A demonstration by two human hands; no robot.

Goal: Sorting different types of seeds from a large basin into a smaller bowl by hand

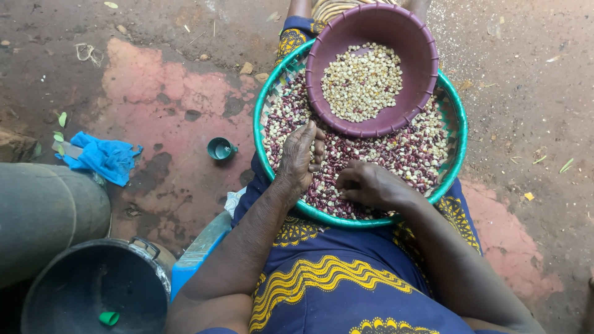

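A round woven tray with a green rim (pixel 461 133) lies on my lap, spread with mixed dark red beans and pale kernels (pixel 411 151). A purple plastic bowl (pixel 421 46) sits tilted on the tray's far side, holding pale kernels (pixel 362 80). My left hand (pixel 298 154) rests palm down on the beans near the bowl's lower edge, fingers loosely together. My right hand (pixel 368 184) lies on the beans at the tray's near side, fingers curled inward; whether it pinches any beans is hidden.
A small green cup (pixel 219 148) stands on the ground left of the tray. A blue cloth (pixel 102 158) lies further left. A dark metal pot (pixel 99 291) with a green lid piece inside sits at bottom left, beside a grey drum (pixel 43 210) and a blue container (pixel 198 250).
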